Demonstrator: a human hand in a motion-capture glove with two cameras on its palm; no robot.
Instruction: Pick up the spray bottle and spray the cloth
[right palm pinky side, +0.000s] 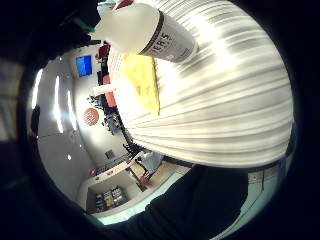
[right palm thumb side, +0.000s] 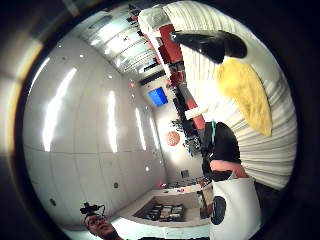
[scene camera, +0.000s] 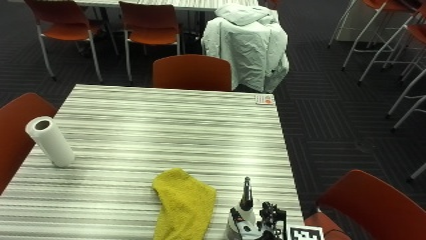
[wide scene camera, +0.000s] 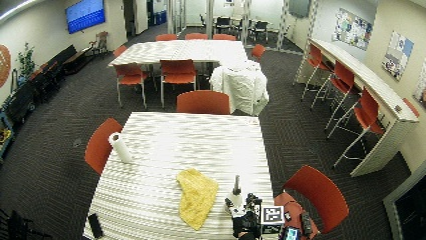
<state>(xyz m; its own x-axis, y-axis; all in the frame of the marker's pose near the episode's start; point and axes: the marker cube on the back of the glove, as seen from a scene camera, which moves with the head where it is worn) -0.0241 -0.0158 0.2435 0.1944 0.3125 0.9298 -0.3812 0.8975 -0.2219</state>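
The striped table (scene camera: 166, 130) fills the middle of the outside view, its near edge cut off by the frame's bottom, with wide bare surface toward its far edge. The yellow cloth (scene camera: 181, 204) is seen lying flat at lower centre, its near end cut off. A paper towel roll (scene camera: 50, 141) is stood at the left edge. The spray bottle (scene camera: 243, 212), nozzle up, is placed just right of the cloth; only "ERS" can be read on its label. The gloved right hand (scene camera: 269, 222) is largely hidden beside the bottle, so its grip cannot be told.
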